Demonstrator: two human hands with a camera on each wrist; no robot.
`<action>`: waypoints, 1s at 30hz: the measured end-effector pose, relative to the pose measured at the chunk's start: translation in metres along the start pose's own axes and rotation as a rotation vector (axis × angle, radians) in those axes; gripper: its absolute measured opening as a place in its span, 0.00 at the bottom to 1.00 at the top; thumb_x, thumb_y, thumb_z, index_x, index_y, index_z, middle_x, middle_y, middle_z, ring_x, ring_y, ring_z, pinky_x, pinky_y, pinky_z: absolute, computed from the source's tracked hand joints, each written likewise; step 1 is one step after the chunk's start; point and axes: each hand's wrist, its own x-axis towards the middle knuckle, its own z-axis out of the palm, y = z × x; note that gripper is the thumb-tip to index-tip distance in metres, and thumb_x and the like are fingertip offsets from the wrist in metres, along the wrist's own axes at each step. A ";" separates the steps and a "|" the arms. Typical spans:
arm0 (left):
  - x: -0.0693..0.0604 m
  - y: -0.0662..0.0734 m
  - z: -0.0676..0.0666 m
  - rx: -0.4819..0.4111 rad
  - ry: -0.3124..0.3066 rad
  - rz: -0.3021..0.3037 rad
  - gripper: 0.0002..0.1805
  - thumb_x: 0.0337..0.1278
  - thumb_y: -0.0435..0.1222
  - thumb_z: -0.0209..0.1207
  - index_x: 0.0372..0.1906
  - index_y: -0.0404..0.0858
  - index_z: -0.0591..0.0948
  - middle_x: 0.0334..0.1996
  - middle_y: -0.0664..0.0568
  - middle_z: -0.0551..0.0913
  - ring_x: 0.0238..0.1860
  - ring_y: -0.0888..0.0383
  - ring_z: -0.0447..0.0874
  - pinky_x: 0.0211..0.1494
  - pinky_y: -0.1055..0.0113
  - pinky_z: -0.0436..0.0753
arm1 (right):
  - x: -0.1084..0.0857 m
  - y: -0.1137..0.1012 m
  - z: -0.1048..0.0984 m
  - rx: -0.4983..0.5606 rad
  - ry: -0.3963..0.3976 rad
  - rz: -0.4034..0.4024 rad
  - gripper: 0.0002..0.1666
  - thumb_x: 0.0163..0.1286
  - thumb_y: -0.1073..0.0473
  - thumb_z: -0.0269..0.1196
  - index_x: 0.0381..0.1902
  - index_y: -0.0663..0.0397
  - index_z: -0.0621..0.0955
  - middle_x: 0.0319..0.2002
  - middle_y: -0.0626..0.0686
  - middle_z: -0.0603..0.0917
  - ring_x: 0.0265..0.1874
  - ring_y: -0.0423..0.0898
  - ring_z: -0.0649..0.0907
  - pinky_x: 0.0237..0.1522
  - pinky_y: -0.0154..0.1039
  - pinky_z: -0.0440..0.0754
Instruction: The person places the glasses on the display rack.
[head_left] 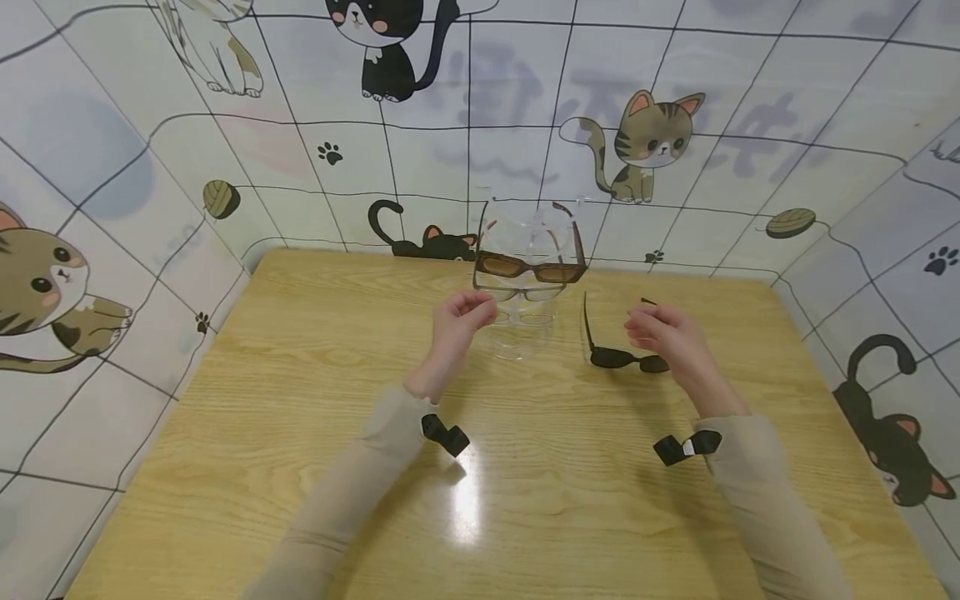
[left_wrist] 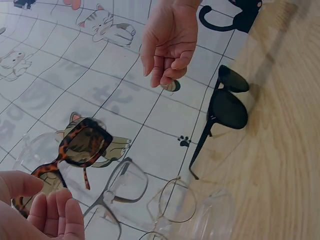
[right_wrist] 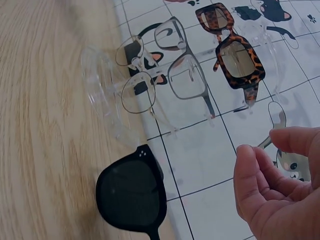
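My left hand (head_left: 459,327) hovers at the left side of a clear display stand (head_left: 513,352), its fingers relaxed and a gap between thumb and fingertips. The stand bears tortoiseshell sunglasses (head_left: 531,268) at the top, grey-framed glasses (right_wrist: 188,51) below them and thin wire-rimmed glasses (right_wrist: 123,98) lowest. My right hand (head_left: 671,335) hangs loosely bent over the right part of black sunglasses (head_left: 611,358), which sit on the table to the right of the stand. In the right wrist view the thumb and index finger are apart, with nothing between them. One temple of the black sunglasses is partly hidden by that hand.
The wooden table (head_left: 300,433) meets a cat-patterned tiled backdrop (head_left: 517,150) just behind the stand. The same patterned sheeting rises at both sides. Each sleeve has a small black device (head_left: 446,435) at the wrist.
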 end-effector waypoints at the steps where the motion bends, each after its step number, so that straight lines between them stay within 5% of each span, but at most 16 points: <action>1: -0.001 -0.002 0.002 0.004 -0.002 -0.006 0.04 0.53 0.25 0.59 0.35 0.27 0.80 0.25 0.55 0.81 0.28 0.62 0.81 0.40 0.70 0.82 | -0.002 0.002 -0.002 0.002 0.003 -0.001 0.17 0.68 0.48 0.58 0.46 0.54 0.75 0.34 0.41 0.81 0.36 0.38 0.80 0.40 0.27 0.80; 13: -0.006 -0.031 0.029 0.087 -0.103 -0.041 0.11 0.54 0.24 0.59 0.42 0.21 0.79 0.27 0.55 0.82 0.27 0.65 0.80 0.40 0.68 0.83 | -0.012 0.020 -0.025 0.185 0.039 0.008 0.05 0.67 0.56 0.61 0.39 0.47 0.80 0.34 0.43 0.84 0.33 0.37 0.81 0.37 0.28 0.81; 20: -0.008 -0.045 0.045 0.153 -0.165 -0.052 0.12 0.55 0.25 0.59 0.44 0.23 0.80 0.36 0.44 0.83 0.29 0.65 0.80 0.41 0.67 0.83 | -0.015 0.032 -0.038 0.155 0.098 0.003 0.09 0.67 0.57 0.60 0.42 0.54 0.78 0.32 0.42 0.83 0.32 0.37 0.81 0.35 0.27 0.81; 30: -0.001 -0.062 0.068 0.123 -0.193 -0.158 0.13 0.54 0.24 0.59 0.45 0.22 0.80 0.40 0.39 0.83 0.30 0.62 0.82 0.42 0.67 0.83 | -0.016 0.042 -0.053 0.254 0.168 0.006 0.04 0.67 0.63 0.60 0.35 0.49 0.81 0.29 0.43 0.84 0.28 0.35 0.82 0.33 0.26 0.81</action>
